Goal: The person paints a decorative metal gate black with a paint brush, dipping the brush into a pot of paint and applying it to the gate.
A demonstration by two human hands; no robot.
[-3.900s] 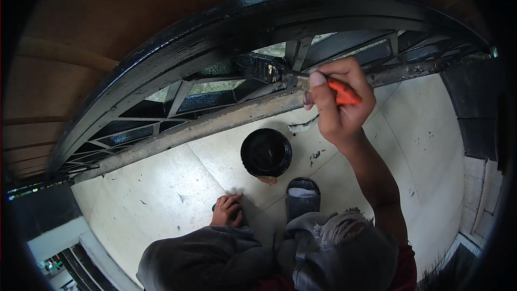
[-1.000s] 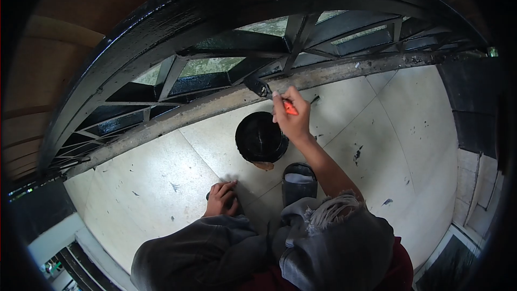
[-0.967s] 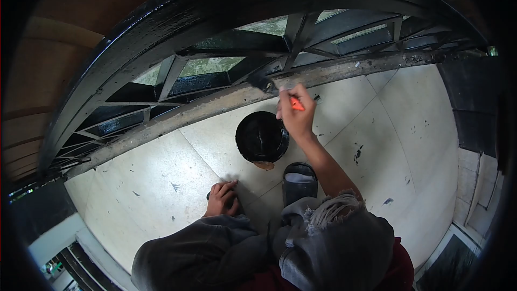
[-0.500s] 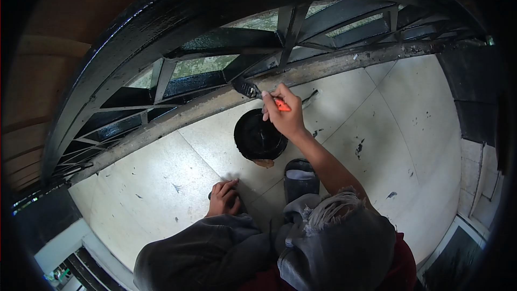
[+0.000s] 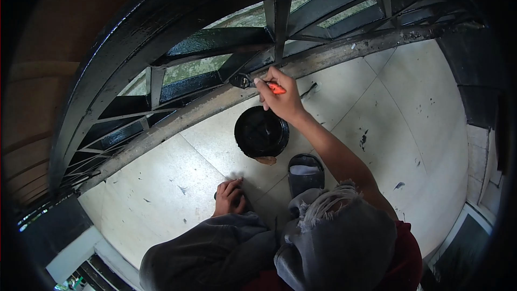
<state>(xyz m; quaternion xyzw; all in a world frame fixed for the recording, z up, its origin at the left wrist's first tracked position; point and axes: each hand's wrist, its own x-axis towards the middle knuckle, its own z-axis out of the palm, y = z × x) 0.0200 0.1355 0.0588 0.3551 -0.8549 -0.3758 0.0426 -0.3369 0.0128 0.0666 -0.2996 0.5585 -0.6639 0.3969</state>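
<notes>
My right hand (image 5: 281, 96) is closed around the orange handle (image 5: 276, 88) of a paintbrush. The brush's black, paint-covered head (image 5: 240, 80) is at the lower edge of the black metal grille (image 5: 215, 40), just above the concrete sill (image 5: 215, 101). Below that hand, a round black paint container (image 5: 253, 139) stands on the floor, dark inside, with a brown scrap (image 5: 266, 160) at its near rim. My left hand (image 5: 229, 196) is low by my left foot, its fingers curled over something dark that I cannot make out.
Pale floor tiles (image 5: 161, 172) carry several dark paint spots. A thin dark stick-like thing (image 5: 309, 90) lies near the sill. My right foot in a dark slipper (image 5: 306, 175) is close to the container. Dark panels (image 5: 479, 105) stand at the right.
The view has shifted slightly. My right hand and the brush have moved a little along the grille's bottom edge, and the brush head has turned. My left hand stays by my foot.
</notes>
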